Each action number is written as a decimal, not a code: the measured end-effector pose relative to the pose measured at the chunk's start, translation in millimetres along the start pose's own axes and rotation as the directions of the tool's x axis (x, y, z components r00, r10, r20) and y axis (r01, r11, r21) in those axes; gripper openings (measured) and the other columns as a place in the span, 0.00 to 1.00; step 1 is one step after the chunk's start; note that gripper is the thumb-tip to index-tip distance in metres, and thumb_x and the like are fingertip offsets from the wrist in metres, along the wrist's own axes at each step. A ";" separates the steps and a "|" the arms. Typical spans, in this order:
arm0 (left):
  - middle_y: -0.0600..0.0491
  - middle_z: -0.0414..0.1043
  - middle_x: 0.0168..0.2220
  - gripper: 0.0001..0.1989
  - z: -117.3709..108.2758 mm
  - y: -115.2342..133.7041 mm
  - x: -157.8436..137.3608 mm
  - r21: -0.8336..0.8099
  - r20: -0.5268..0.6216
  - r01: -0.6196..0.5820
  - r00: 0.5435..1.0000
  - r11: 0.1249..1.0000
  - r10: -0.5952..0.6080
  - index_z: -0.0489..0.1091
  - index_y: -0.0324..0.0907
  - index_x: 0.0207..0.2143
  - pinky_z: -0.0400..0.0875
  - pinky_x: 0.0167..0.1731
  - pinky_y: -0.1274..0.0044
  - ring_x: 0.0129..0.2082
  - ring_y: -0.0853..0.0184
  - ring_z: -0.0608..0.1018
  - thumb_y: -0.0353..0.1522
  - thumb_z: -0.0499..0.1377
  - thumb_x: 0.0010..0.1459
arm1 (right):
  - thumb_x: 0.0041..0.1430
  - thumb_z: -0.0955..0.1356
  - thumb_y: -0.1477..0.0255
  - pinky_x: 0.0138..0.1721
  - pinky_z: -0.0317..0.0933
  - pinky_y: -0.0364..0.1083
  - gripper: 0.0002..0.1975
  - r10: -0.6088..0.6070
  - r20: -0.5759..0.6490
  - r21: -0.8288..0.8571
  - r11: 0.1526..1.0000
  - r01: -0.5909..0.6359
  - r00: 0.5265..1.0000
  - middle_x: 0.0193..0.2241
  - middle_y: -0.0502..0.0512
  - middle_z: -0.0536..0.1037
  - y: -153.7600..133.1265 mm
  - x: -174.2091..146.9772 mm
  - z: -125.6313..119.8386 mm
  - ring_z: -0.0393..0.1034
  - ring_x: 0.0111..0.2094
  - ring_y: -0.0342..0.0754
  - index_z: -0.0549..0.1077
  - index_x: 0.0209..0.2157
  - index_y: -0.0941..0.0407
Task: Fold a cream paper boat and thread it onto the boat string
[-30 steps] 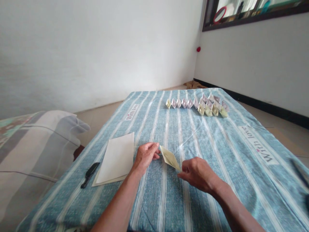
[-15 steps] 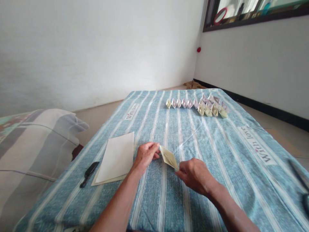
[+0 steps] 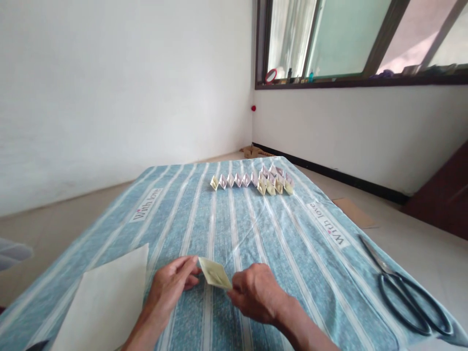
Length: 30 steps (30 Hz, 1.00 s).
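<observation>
A small pale yellow folded paper boat (image 3: 215, 273) is stretched between my two hands above the striped cloth. My left hand (image 3: 174, 279) pinches its upper left corner between thumb and fingers. At the lower right corner, my right hand (image 3: 254, 293) is closed on the other tip, its fingers curled under. The paper's diamond-shaped opening faces up toward me, with a fold showing inside. Left of my left hand lies a stack of white paper sheets (image 3: 106, 302), partly covered by my forearm.
Several folded paper boats, lilac (image 3: 238, 180) and yellow (image 3: 270, 187), stand in rows toward the far end of the blue striped tablecloth (image 3: 175, 214). Black-handled scissors (image 3: 397, 285) lie near the right edge. A windowsill (image 3: 347, 80) holds small items.
My view has swung right and up, so the table sits lower and further left, and the scissors show fully. Both hands keep their hold on the paper boat, which looks slightly wider open.
</observation>
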State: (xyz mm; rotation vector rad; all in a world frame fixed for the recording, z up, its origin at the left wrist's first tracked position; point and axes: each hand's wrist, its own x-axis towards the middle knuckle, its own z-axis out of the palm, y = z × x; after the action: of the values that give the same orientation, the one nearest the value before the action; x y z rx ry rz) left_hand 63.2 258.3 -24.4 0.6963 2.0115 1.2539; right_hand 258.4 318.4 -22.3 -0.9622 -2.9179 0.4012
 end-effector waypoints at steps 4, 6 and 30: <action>0.48 0.78 0.27 0.28 0.3 -0.1 1.9 0.010 -0.013 -0.001 1.000 1.000 0.001 0.74 0.36 0.36 0.73 0.30 0.73 0.25 0.63 0.76 0.49 0.63 0.40 | 0.61 0.63 0.68 0.25 0.44 0.46 0.13 0.006 -0.076 0.040 0.999 -0.003 0.997 0.26 0.52 0.82 6.5 1.0 5.0 0.71 0.24 0.43 0.77 0.28 0.55; 0.48 0.78 0.27 0.28 0.1 -0.6 2.8 0.016 -0.012 0.003 1.000 1.000 -0.003 0.74 0.35 0.37 0.73 0.30 0.73 0.25 0.63 0.76 0.49 0.63 0.40 | 0.61 0.64 0.68 0.26 0.44 0.45 0.13 0.014 -0.118 0.055 0.998 -0.007 0.993 0.25 0.51 0.81 10.5 2.0 6.8 0.70 0.24 0.42 0.77 0.26 0.55; 0.47 0.79 0.27 0.29 -2.3 -12.0 14.8 0.084 0.016 -0.034 0.999 0.996 0.033 0.74 0.38 0.37 0.77 0.32 0.69 0.27 0.57 0.79 0.52 0.61 0.40 | 0.61 0.64 0.70 0.25 0.43 0.42 0.16 0.384 -0.401 0.215 0.922 -0.322 0.832 0.17 0.49 0.72 61.2 12.8 1.1 0.61 0.20 0.40 0.74 0.21 0.57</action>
State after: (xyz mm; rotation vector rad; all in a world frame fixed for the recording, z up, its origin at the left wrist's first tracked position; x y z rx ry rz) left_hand 50.8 262.9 -38.3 0.7805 2.0585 1.1848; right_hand 283.4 373.1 -39.6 -1.3708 -2.2780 0.3398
